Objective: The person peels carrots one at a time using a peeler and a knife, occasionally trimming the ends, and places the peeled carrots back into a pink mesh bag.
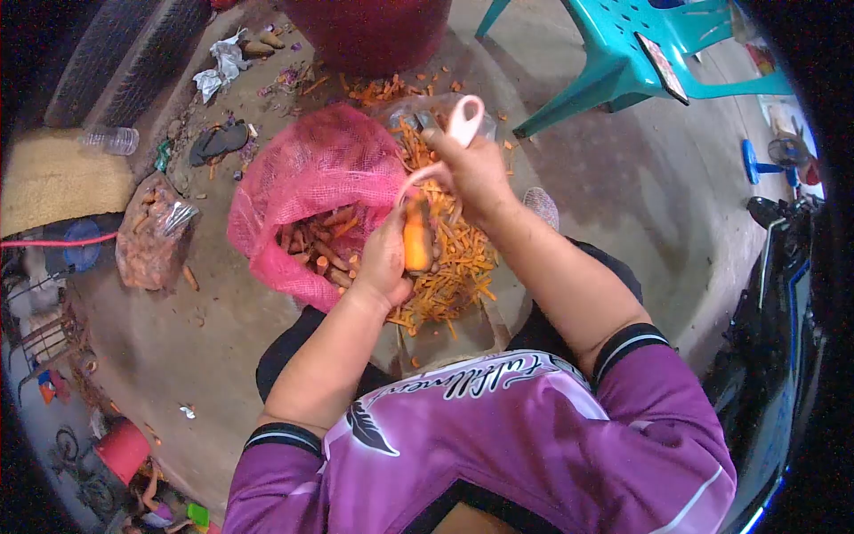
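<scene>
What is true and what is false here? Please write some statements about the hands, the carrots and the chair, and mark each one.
1. The left hand holds a carrot. True.
2. The right hand holds a spoon. False: it holds a peeler with a pale loop handle.
3. The pink mesh sack contains carrots. True.
4. The chair is red. False: it is teal.
5. Orange peelings lie below the hands. True.
</scene>
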Demonstrator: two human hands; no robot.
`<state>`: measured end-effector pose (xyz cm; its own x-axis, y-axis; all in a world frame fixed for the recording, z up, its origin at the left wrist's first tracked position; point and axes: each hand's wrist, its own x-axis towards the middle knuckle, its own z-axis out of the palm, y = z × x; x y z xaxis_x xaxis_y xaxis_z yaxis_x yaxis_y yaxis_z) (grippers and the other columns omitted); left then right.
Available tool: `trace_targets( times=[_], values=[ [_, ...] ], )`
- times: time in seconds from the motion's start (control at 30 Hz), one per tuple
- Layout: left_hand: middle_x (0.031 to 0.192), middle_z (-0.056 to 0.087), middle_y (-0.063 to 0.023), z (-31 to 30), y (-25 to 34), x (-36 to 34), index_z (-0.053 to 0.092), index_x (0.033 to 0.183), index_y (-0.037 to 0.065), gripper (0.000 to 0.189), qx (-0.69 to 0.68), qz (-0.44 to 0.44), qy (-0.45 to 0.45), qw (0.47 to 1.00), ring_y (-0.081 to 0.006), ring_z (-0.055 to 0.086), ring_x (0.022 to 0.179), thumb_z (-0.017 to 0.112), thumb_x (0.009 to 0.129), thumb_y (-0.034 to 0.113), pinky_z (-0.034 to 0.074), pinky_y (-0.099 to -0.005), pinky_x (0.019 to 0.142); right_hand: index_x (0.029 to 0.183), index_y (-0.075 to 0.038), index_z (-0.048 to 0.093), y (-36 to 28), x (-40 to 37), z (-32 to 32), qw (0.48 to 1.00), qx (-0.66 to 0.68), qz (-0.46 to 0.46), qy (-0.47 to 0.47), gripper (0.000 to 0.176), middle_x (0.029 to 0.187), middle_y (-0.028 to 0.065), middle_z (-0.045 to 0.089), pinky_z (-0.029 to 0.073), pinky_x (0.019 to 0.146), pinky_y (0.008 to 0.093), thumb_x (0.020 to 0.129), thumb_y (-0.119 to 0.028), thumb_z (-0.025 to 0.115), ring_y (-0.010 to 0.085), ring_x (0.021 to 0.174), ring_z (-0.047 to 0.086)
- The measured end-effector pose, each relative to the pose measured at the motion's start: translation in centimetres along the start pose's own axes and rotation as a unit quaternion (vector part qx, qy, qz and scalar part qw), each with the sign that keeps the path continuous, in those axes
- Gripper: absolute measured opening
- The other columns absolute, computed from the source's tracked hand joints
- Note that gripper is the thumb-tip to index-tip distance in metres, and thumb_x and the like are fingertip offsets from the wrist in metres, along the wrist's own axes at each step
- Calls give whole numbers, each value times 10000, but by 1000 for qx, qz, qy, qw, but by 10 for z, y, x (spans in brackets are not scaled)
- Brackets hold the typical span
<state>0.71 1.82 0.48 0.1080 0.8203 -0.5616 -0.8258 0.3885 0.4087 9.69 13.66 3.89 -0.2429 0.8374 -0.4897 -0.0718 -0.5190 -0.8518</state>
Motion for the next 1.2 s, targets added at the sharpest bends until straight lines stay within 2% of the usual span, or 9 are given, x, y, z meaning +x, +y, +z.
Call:
trace_targets(
  times=[0.1,0.2,0.33,0.53,0.63,0.73,0.87,0.97,1.2],
  values=[
    [840,549,-45,6,5,-1,497,1051,87,372,-11,-2,36,999,-154,546,697,385,865,388,459,-281,556,682,-40,501,16,-14,7,994,-59,-20,-93,200,592,13,489,363,414,248,704,-189,634,90,475,455],
    [736,540,-32,14,5,-7,501,1001,90,371,13,-16,45,999,-148,540,606,382,860,411,440,-264,490,687,-29,509,26,5,-2,984,-163,-64,-33,192,589,14,489,358,408,254,689,-178,631,93,468,447],
    [682,521,-26,8,-3,-7,497,947,100,350,-7,-78,12,997,-143,508,505,380,859,418,405,-271,414,651,-20,489,7,41,-27,986,-45,-87,131,207,563,20,481,337,397,246,698,-182,608,94,449,442],
    [725,527,-25,9,6,-4,492,1003,100,343,7,-29,26,999,-141,519,577,397,856,395,414,-256,450,644,-22,485,-2,-1,-4,999,-42,-22,5,203,569,21,483,341,396,246,708,-175,603,94,468,458],
    [764,534,-25,18,8,-7,502,987,91,323,15,9,52,999,-134,529,618,388,870,369,435,-245,496,644,-33,492,15,-15,3,982,-146,-86,-82,172,577,14,478,343,406,241,702,-149,605,82,475,443],
    [781,534,-27,6,0,1,506,992,84,317,24,8,42,999,-132,530,632,390,873,354,437,-237,508,632,-28,492,16,5,-5,993,-107,-28,-36,165,575,13,478,352,415,240,702,-139,592,84,479,448],
    [744,533,-30,12,-2,-7,510,978,82,319,35,-33,-17,999,-131,524,591,387,876,357,432,-230,498,676,-17,505,14,44,-31,980,-120,-119,101,155,578,26,497,347,406,235,710,-145,587,91,449,440],
    [722,535,-37,5,1,-4,509,974,85,321,20,-50,-8,999,-130,519,566,377,880,362,426,-231,478,705,-5,510,4,43,-34,990,-45,-52,123,169,592,35,510,345,403,230,718,-157,584,94,437,437],
    [780,550,-55,8,8,2,507,989,75,358,-40,-1,71,997,-155,535,609,403,861,392,450,-267,501,703,-30,518,3,-10,0,999,-48,-18,-12,165,595,15,497,345,410,229,723,-178,589,87,482,456]
  ],
)
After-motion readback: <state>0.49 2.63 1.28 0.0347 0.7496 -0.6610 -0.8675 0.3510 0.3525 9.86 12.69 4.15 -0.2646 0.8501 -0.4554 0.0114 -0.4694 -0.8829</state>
